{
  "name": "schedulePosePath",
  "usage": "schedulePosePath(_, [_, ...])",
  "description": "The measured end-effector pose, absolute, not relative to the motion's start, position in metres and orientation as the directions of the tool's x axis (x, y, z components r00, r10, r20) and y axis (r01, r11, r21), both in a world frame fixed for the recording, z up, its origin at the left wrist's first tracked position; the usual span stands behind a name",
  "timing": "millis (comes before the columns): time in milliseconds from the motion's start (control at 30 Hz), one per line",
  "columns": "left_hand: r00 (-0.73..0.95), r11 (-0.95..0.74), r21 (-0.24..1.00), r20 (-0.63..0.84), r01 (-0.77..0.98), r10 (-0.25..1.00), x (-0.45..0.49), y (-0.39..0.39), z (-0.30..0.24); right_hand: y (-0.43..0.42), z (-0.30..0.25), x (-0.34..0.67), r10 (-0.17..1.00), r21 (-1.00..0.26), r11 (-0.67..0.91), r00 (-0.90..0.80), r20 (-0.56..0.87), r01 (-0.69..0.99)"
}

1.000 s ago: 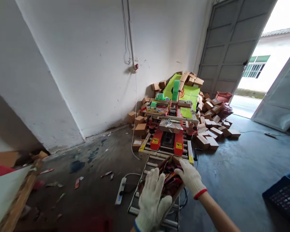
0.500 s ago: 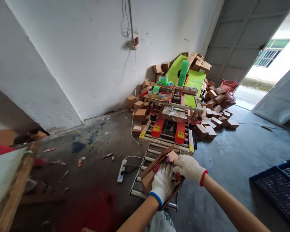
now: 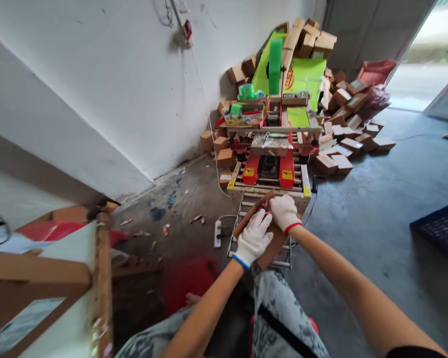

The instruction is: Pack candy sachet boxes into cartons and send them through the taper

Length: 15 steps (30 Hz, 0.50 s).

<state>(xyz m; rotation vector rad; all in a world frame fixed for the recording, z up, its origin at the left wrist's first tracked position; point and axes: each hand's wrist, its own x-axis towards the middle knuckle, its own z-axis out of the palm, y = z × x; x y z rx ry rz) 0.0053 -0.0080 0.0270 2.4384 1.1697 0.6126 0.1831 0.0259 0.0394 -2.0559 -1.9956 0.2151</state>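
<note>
Pressing down the flaps of a box (image 3: 271,238), the left hand (image 3: 254,238) and right hand (image 3: 283,213) lie flat on top, fingers spread rather than gripping. The box sits on the rollers (image 3: 246,209) just before the red sealer (image 3: 269,169). Its flaps look nearly shut; a strip of contents shows, and no tape yet.

Both arms bare, extended forward, converging. Left hand (image 3: 253,239) in white knit glove, fingers curled, palm down. Right hand (image 3: 283,212) gloved likewise, just ahead, fingers bent downward
</note>
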Motion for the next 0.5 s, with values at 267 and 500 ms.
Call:
schedulePosePath(267, [0.555,-0.591,0.293,0.205,0.751,0.806,0.014,-0.023,0.03,-0.045,-0.014,0.155,0.858,-0.456,-0.176,0.363,0.364,0.872])
schedulePosePath(500, [0.36,-0.555,0.51,0.435,0.657,0.825,-0.022,0.03,0.082,-0.033,0.001,0.164,0.944,-0.401,0.147,-0.007,0.331,0.904])
